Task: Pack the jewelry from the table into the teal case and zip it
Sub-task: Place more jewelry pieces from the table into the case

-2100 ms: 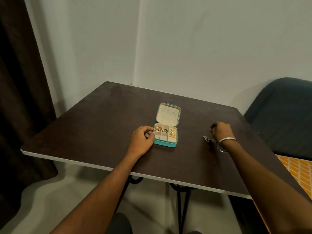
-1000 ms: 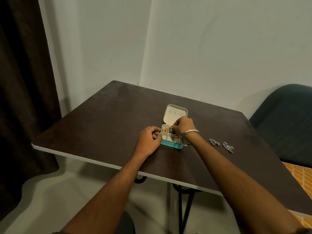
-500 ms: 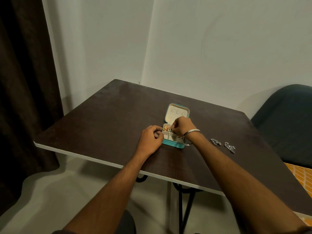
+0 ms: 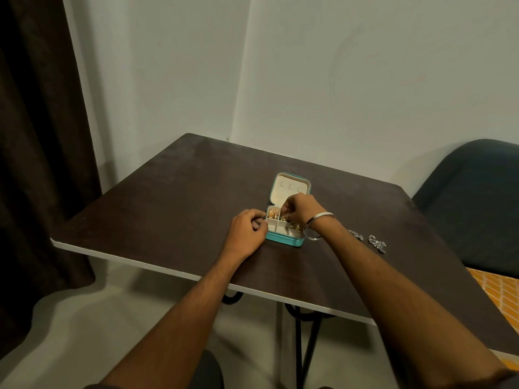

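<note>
**No readable text in view**

Nothing here carries lettering, a number, a brand mark or a sign that can be read. The teal case (image 4: pixel 284 240) shows plain coloured sides and a bare cream lining inside its lid. The dark table (image 4: pixel 174 197) under the case is unmarked, and the wall behind the case is blank.

Dim, soft-shadowed, wide-angle edge distortion.

A dark brown table (image 4: pixel 174 197) is standing against pale walls (image 4: pixel 351 80), with a dark curtain (image 4: pixel 36 136) hanging at left and a dark teal chair (image 4: pixel 471 197) sitting at right.
</note>
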